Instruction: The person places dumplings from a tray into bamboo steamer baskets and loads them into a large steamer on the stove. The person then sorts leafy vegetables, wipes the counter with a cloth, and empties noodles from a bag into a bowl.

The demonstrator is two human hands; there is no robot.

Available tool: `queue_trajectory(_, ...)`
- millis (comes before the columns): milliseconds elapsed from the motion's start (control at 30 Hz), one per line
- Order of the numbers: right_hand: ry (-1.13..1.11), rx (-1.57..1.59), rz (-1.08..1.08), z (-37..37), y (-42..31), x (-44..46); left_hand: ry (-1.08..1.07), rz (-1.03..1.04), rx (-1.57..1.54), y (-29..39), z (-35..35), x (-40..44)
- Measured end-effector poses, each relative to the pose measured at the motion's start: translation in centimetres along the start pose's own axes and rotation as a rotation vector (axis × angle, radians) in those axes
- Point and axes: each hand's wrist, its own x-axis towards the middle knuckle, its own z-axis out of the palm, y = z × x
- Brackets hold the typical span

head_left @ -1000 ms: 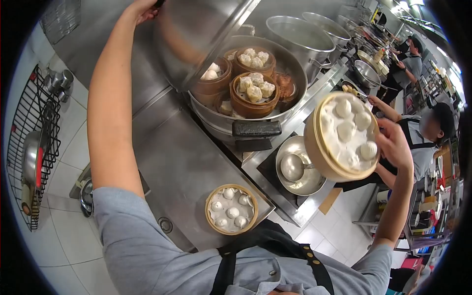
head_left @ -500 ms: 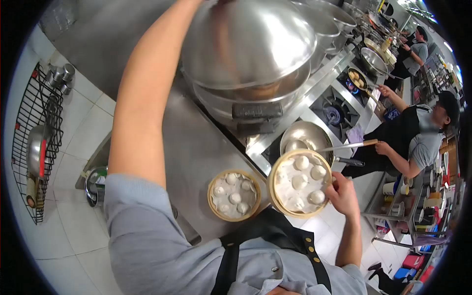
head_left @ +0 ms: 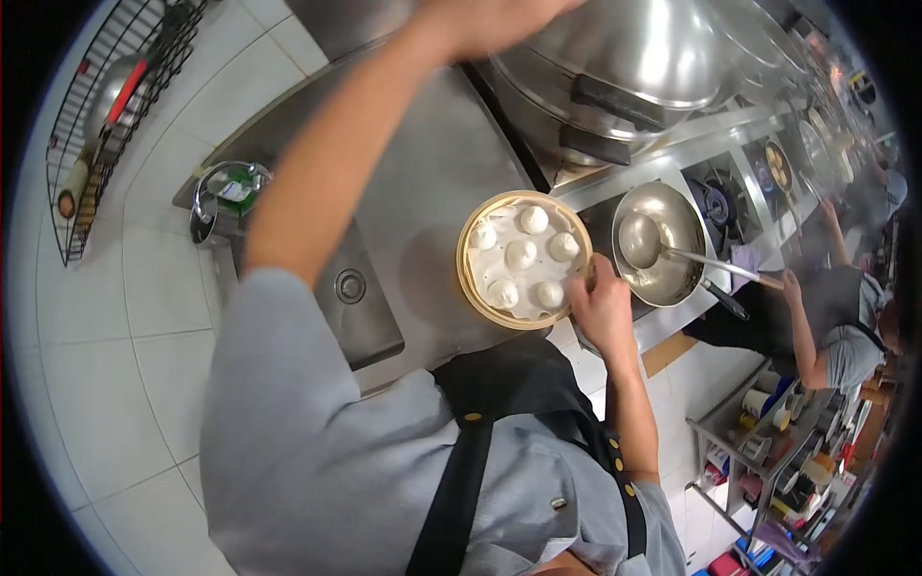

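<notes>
My right hand grips the near right rim of a round bamboo steamer basket. Several white pleated buns sit inside it on pale lining paper. The basket is held low over the steel counter, and whether another basket lies under it I cannot tell. My left hand is at the top edge of the view, smeared by motion and partly cut off. Nearest to it is the domed metal lid, which rests on the large steaming pot.
A wok with a ladle in it stands right of the basket. The counter has a sink at left. A co-worker at the stove holds the ladle's handle. A wire rack hangs at upper left.
The lid, tilted up before, is now down on the pot, and my left hand has come away from it. My right hand has brought its basket left, over the counter where another basket stood.
</notes>
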Motion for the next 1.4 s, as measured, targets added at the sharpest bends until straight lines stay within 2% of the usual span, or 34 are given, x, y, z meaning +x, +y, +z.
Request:
queue_trajectory(33,-0.033,-0.003,0.012,0.8,-0.1,0.0,0.196,0.044,-0.054,-2.4,2.0,-5.4)
queue_trajectory(67,-0.056,-0.021,0.017,1.4,-0.2,0.1,0.236,-0.149,-0.296,-4.1,3.7,-10.0)
queue_trajectory(100,-0.078,-0.041,0.031,2.0,-0.2,0.0,0.389,-0.321,-0.458,-6.4,6.3,-14.2)
queue_trajectory(133,-0.098,-0.062,0.050,2.2,0.1,-0.1,0.330,-0.575,-0.455,-7.9,7.9,-18.0)
queue_trajectory(167,-0.085,-0.064,0.043,2.6,0.3,-0.2,0.320,-0.730,-0.529,-9.3,10.1,-21.6)
queue_trajectory(200,-0.075,-0.074,0.038,3.0,0.5,-0.4,0.355,-0.853,-0.588,-9.3,12.1,-24.3)
queue_trajectory(267,-0.055,-0.096,0.033,3.2,0.8,-0.8,0.366,-0.970,-0.817,-10.4,15.8,-28.0)
queue_trajectory(367,-0.034,-0.060,0.108,2.6,0.3,-1.0,0.254,-0.842,-1.175,-9.8,18.4,-29.2)
queue_trajectory(400,-0.146,0.148,0.398,1.7,-0.1,-1.1,0.280,-0.842,-1.214,-9.7,18.8,-29.5)
queue_trajectory(433,-0.154,0.339,0.528,1.4,0.3,-1.5,0.304,-0.837,-1.249,-9.6,18.9,-29.5)
queue_trajectory(500,-0.161,0.684,0.742,2.3,2.3,-2.9,0.360,-0.835,-1.365,-9.8,19.6,-29.9)
queue_trajectory(567,-0.228,0.977,0.864,6.7,7.7,-5.3,0.474,-0.940,-1.485,-9.3,21.5,-30.6)
queue_trajectory(600,-0.233,1.140,0.824,7.5,5.4,-5.7,0.535,-0.993,-1.542,-9.2,22.2,-30.9)
queue_trajectory(667,-0.122,1.483,0.678,10.6,4.0,-5.2,0.585,-0.883,-1.503,-9.8,23.2,-30.9)
queue_trajectory(700,-0.151,1.493,0.613,11.0,3.6,-4.6,0.642,-0.889,-1.471,-10.4,23.5,-30.7)
queue_trajectory(833,-0.230,1.376,0.708,12.9,0.8,1.6,0.645,-0.887,-1.449,-12.8,18.7,-29.0)
queue_trajectory(933,-0.272,1.295,0.764,17.6,0.3,8.1,0.694,-0.936,-1.474,-17.5,13.6,-27.2)
queue_trajectory(1000,-0.229,1.279,0.733,19.5,-3.7,12.6,0.725,-0.946,-1.452,-20.5,9.6,-25.6)
queue_trajectory(1133,-0.317,1.283,0.686,24.4,-7.9,20.6,0.797,-0.975,-1.328,-26.9,3.2,-23.5)
queue_trajectory(1233,-0.310,1.203,0.707,27.2,-9.7,24.9,0.877,-1.198,-1.175,-28.3,-0.7,-21.2)
queue_trajectory(1333,-0.488,1.288,0.552,25.9,-10.6,25.7,0.878,-1.066,-1.226,-29.8,-1.9,-20.7)
queue_trajectory(1367,-0.675,1.422,0.348,25.9,-9.7,25.5,0.912,-0.846,-1.298,-33.1,-1.9,-22.4)
queue_trajectory(1400,-0.706,1.386,0.261,27.7,-6.8,25.2,0.894,-0.637,-1.390,-36.1,-0.6,-23.4)
